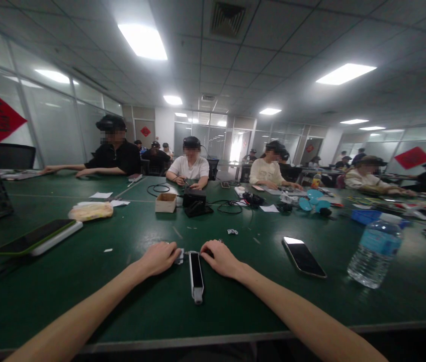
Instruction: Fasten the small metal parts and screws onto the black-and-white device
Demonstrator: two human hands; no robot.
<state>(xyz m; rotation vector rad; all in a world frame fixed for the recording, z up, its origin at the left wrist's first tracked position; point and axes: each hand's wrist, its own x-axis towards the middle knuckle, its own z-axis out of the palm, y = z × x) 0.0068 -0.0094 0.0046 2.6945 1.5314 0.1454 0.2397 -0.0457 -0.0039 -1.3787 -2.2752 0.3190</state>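
Observation:
A slim white device with a long black face (196,271) lies lengthwise on the green table between my hands. My left hand (159,258) rests on the tabletop to its left, fingers curled together at a small white-and-grey piece (180,256). To the right of the device's far end is my right hand (221,258), its fingers bent inward and pressed together, with the fingertips close to that end. Whatever the right fingers pinch is too small to make out. Another little white piece (232,232) lies just beyond my hands.
On the right are a phone (305,257) and a water bottle (376,251). A green-edged phone (33,236) lies leftward, near a plastic bag (91,211). Farther off stand a small box (165,203), black cables (230,206) and a blue fan-like object (314,200). Several people sit across the table.

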